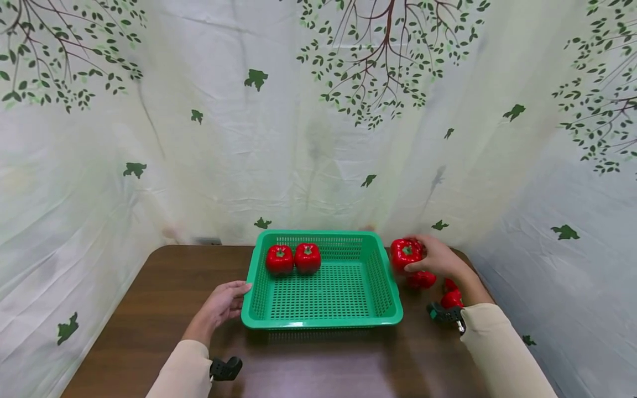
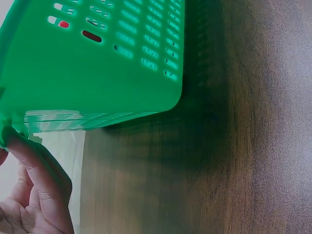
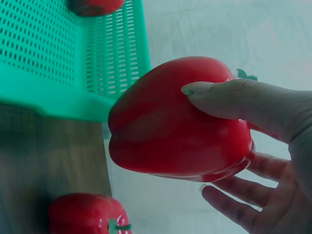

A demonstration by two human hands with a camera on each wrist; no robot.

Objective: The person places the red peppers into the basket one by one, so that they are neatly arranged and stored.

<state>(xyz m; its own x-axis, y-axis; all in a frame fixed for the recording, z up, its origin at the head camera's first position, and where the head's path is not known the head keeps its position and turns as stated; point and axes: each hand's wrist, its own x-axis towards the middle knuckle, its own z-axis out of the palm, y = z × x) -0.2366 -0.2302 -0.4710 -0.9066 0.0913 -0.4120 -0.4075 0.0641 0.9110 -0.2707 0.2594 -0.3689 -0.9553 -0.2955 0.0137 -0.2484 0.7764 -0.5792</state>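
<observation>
Loading basket, seemingly | right hand gripping pepper at its right | left hand pinching left rim | next move likely calling for leftward carry, lowering

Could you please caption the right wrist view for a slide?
Right hand holding glossy red bell pepper near green perforated plastic basket.

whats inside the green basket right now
Two red peppers sit side by side in the green basket, toward its back left. Its slotted floor shows in front of them and to their right; the part beneath the peppers is covered and can't be seen.
</observation>
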